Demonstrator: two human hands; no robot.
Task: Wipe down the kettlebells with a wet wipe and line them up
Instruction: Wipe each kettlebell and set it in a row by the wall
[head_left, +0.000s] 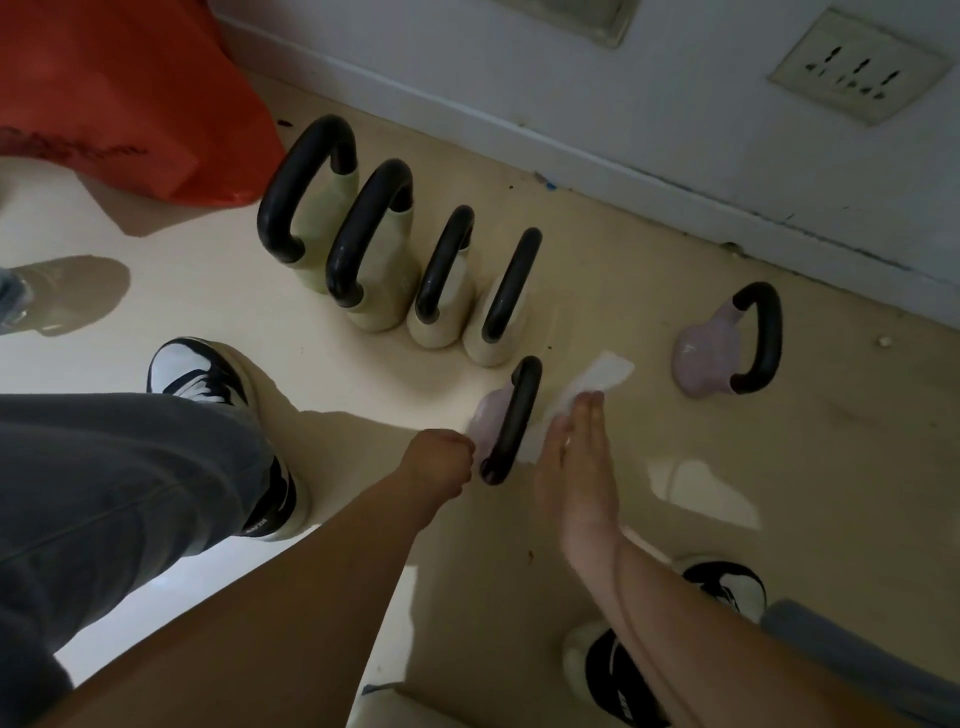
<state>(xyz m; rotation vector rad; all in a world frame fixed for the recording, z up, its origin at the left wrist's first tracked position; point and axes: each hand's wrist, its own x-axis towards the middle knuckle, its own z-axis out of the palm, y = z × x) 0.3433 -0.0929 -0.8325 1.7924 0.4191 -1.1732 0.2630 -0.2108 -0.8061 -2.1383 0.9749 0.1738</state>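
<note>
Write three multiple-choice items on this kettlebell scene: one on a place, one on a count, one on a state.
1. Where is the wet wipe?
A. under the right hand
B. hanging from a hook
C. in a bucket

2. How many cream kettlebells stand in the row?
A. two
B. four
C. six

3. How does the far pink kettlebell lie?
A. upright in the row
B. tipped on its side, apart from the row
C. stacked on another

Key:
1 A, straight fingers press the wipe beside the near pink kettlebell.
2 B, four stand side by side.
3 B, it lies tipped over, off to the right.
</note>
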